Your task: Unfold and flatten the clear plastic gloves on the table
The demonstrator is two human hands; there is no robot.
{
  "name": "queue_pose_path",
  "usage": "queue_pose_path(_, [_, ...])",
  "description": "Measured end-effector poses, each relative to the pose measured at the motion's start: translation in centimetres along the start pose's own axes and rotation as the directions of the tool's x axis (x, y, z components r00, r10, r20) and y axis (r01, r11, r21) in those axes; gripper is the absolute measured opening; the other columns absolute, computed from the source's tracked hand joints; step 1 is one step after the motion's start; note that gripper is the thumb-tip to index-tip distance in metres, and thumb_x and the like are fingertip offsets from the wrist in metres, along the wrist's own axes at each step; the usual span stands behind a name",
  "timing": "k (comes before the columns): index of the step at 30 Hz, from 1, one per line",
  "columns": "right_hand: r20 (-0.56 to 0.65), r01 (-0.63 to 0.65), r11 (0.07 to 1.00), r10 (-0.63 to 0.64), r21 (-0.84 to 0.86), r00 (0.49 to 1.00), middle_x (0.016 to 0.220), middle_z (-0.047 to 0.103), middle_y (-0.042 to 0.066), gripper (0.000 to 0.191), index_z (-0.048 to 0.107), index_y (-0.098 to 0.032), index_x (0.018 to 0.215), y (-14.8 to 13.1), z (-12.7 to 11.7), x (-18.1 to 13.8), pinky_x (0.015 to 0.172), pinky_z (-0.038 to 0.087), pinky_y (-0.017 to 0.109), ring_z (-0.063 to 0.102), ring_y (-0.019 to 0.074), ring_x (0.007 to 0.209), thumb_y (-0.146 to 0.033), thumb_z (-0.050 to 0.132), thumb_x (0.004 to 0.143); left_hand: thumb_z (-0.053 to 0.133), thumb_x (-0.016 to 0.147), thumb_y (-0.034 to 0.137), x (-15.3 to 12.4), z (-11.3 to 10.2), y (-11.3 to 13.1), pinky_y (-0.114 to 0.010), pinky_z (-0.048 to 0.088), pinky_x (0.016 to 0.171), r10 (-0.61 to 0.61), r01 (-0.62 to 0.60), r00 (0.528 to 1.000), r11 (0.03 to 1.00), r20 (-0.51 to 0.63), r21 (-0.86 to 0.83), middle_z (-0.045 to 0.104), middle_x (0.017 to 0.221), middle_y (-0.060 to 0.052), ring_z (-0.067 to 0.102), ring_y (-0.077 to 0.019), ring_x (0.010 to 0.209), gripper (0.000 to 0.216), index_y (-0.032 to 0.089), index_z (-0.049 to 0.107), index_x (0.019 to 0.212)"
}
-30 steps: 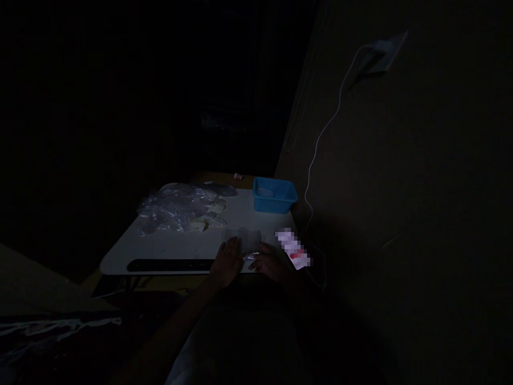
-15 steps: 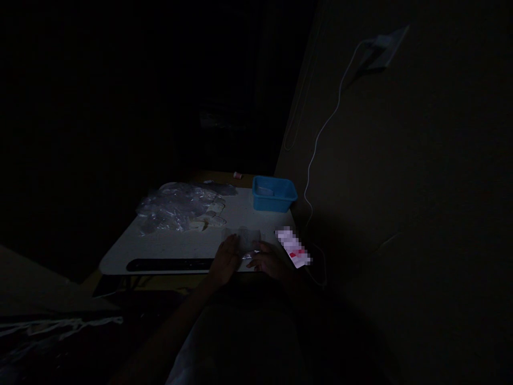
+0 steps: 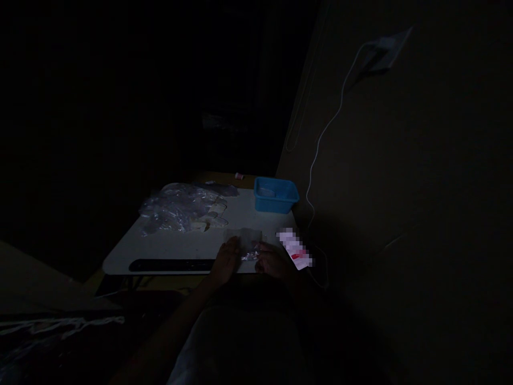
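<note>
In the dim light, a clear plastic bag point(image 3: 250, 244) lies flat near the front edge of a small white table point(image 3: 176, 248). Its lower part is crinkled and shiny. My left hand point(image 3: 226, 258) rests flat on the bag's left side, fingers together and stretched forward. At the bag's right side is my right hand point(image 3: 272, 262), its index finger reaching over the plastic and the other fingers curled below. Neither hand visibly grips anything, though the right fingertips are dark and hard to make out.
A heap of clear plastic bags point(image 3: 176, 206) covers the table's left back. Behind my right hand stands a blue plastic basket point(image 3: 276, 204). A lit phone point(image 3: 295, 250) lies at the right edge. A white cable point(image 3: 318, 147) hangs from a wall socket point(image 3: 390, 51).
My right hand has drawn slightly to the right, its lower fingers curling in. More of the crinkled plastic shows between the hands. My left hand stays in place on the bag.
</note>
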State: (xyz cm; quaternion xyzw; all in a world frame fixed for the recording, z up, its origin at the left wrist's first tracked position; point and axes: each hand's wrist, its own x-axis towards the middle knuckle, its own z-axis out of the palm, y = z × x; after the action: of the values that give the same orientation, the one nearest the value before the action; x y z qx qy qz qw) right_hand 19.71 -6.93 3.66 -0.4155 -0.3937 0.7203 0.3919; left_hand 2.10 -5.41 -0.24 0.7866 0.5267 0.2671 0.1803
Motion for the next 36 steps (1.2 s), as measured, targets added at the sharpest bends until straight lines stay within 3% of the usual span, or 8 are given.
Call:
queue_pose_path(8, [-0.214, 0.029, 0.984, -0.067, -0.173, 0.975, 0.069, 0.061, -0.002, 0.043, 0.051, -0.017, 0.095, 0.6, 0.2, 0.4, 0.044, 0.037, 0.02, 0.055, 0.0093, 0.047, -0.025, 0.065, 0.055, 0.017, 0.089, 0.027, 0.0, 0.6, -0.4, -0.04, 0.025, 0.104, 0.022, -0.02, 0.999, 0.997, -0.035, 0.078, 0.038, 0.136, -0.011, 0.03, -0.0173, 0.127, 0.047, 0.013, 0.033, 0.131])
queue_pose_path(14, [-0.172, 0.041, 0.98, -0.075, -0.192, 0.982, 0.069, 0.062, -0.001, 0.04, 0.053, -0.016, 0.095, 0.2, 0.2, 0.3, 0.041, 0.033, 0.019, 0.052, 0.0082, 0.042, -0.023, 0.056, 0.056, 0.015, 0.089, 0.026, 0.0, 0.6, -0.4, -0.038, 0.025, 0.104, 0.032, -0.03, 0.999, 0.996, -0.022, 0.089, 0.037, 0.136, -0.013, 0.03, -0.0169, 0.127, 0.048, 0.008, 0.034, 0.129])
queue_pose_path(21, [-0.112, 0.016, 0.994, -0.028, -0.11, 0.993, 0.079, 0.063, 0.0, 0.042, 0.052, -0.019, 0.1, 0.0, -0.4, -0.3, 0.043, 0.034, 0.019, 0.054, 0.0078, 0.044, -0.022, 0.053, 0.059, 0.018, 0.089, 0.023, -0.1, 0.5, -0.4, -0.04, 0.025, 0.103, 0.071, -0.07, 0.997, 0.98, -0.001, 0.189, 0.039, 0.135, -0.011, 0.03, -0.0165, 0.127, 0.046, 0.013, 0.034, 0.13])
queue_pose_path(26, [-0.21, 0.044, 0.979, -0.087, -0.2, 0.974, 0.068, 0.063, -0.001, 0.041, 0.048, -0.017, 0.102, 0.2, -0.9, -0.9, 0.043, 0.037, 0.021, 0.059, 0.0126, 0.047, -0.025, 0.055, 0.062, 0.022, 0.088, 0.025, -0.4, 0.6, 0.1, -0.042, 0.022, 0.103, 0.162, -0.167, 0.986, 0.929, 0.044, 0.331, 0.038, 0.136, -0.011, 0.029, -0.0199, 0.127, 0.046, 0.012, 0.036, 0.13])
queue_pose_path(31, [-0.317, -0.003, 0.941, -0.111, -0.337, 0.942, 0.051, 0.06, -0.004, 0.043, 0.046, -0.015, 0.104, 1.4, -2.1, -0.9, 0.04, 0.035, 0.021, 0.053, 0.0122, 0.04, -0.021, 0.055, 0.062, 0.028, 0.086, 0.03, -0.6, 0.7, 0.8, -0.043, 0.023, 0.102, 0.152, -0.166, 0.986, 0.879, 0.068, 0.448, 0.033, 0.138, -0.012, 0.027, -0.0238, 0.128, 0.048, 0.012, 0.036, 0.13])
queue_pose_path(36, [-0.37, 0.066, 0.943, -0.192, -0.327, 0.909, 0.057, 0.063, -0.002, 0.039, 0.046, -0.017, 0.102, 2.1, -3.7, -0.9, 0.039, 0.035, 0.021, 0.054, 0.0124, 0.042, -0.025, 0.053, 0.064, 0.031, 0.085, 0.031, -0.5, 0.6, 0.9, -0.043, 0.022, 0.103, 0.154, -0.172, 0.985, 0.865, 0.077, 0.472, 0.031, 0.139, -0.013, 0.025, -0.0248, 0.129, 0.049, 0.012, 0.035, 0.131])
